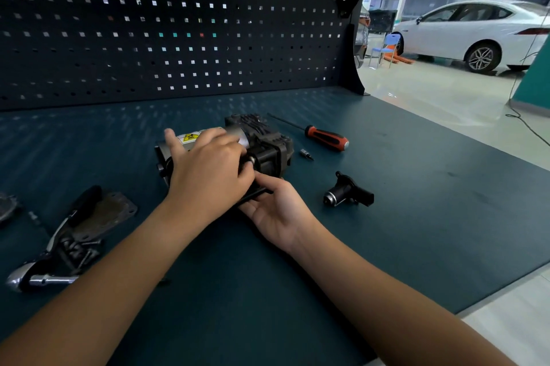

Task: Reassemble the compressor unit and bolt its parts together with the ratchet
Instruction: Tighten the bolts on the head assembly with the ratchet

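The head view looks down on a dark green bench mat, with the compressor unit lying on its side just above the middle of the frame, its silver motor can with a yellow warning label pointing left. The left hand lies over the can, fingers curled round it towards the black housing and one digit sticking up at the hand's upper left. The right hand is palm up against the unit's near side; its thumb pinches a thin black piece against the fingers, whose tips are hidden under the left hand. What that piece is I cannot tell. In the lower left, the ratchet lies untouched, its head near the frame edge and its black handle resting across a grey cover plate, with dark screws beside it. Right of the unit are a small socket bit and a screwdriver with a red and black handle. A black and silver part lies apart on the mat, right of the right hand. A perforated pegboard fills the upper left. A white car and a blue chair are in the upper right.
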